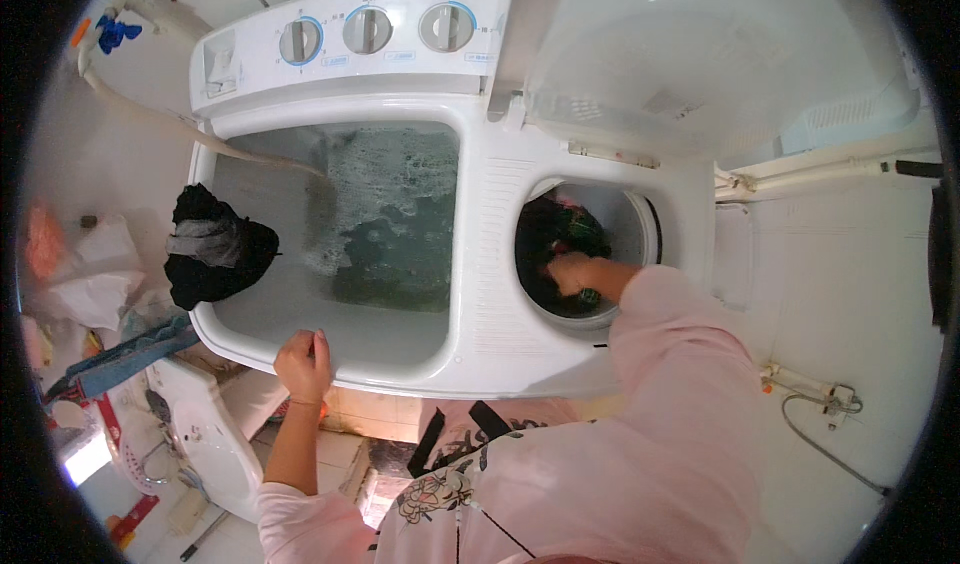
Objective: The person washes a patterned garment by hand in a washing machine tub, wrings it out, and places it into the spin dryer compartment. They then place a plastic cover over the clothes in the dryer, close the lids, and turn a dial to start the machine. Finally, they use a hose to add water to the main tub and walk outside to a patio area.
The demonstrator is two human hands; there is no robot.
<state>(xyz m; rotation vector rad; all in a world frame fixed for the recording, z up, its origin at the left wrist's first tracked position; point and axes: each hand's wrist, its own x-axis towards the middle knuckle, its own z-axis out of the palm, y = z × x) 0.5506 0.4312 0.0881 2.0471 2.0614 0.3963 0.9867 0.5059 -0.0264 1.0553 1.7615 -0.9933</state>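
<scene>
A white twin-tub washing machine (480, 354) stands in front of me. My left hand (304, 365) rests at the wash tub's front rim with its fingers curled; nothing shows inside them. Grey, slightly foamy water (397, 211) lies in the wash tub. Over that tub's left rim hangs a bunched black cloth with a grey band (214, 245). My right hand (574, 273) reaches down into the round spin tub (634, 222), against dark clothes (559, 226) with green and red patches. Blur and the clothes hide its fingertips, so its grip is unclear.
The raised translucent lid (705, 61) leans back behind the spin tub. A pale hose (255, 155) runs into the wash tub below the control panel's knobs (367, 29). A white washbasin (210, 429) is at lower left, and wall pipes (802, 177) run at right.
</scene>
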